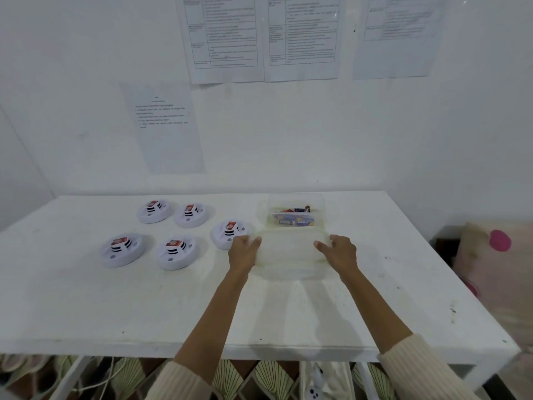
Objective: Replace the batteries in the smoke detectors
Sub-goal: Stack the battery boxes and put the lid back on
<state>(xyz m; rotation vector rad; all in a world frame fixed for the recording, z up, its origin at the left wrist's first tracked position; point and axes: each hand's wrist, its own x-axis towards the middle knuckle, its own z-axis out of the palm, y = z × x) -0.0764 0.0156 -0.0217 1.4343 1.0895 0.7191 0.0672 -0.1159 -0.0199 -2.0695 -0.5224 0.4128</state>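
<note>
While pushed against a white wall of taped printed sheets, a broad white table, matte, speckled with dark marks. Near its far edge, right of middle, a clear plastic box holding batteries. Just in front, a translucent rounded lid, blurred, gripped at either short end by left hand and right hand, arms outstretched, ribbed cream sleeves pushed back. Left of the lid, five round white smoke detectors, red-labelled, the nearest partly hidden behind the left hand.
</note>
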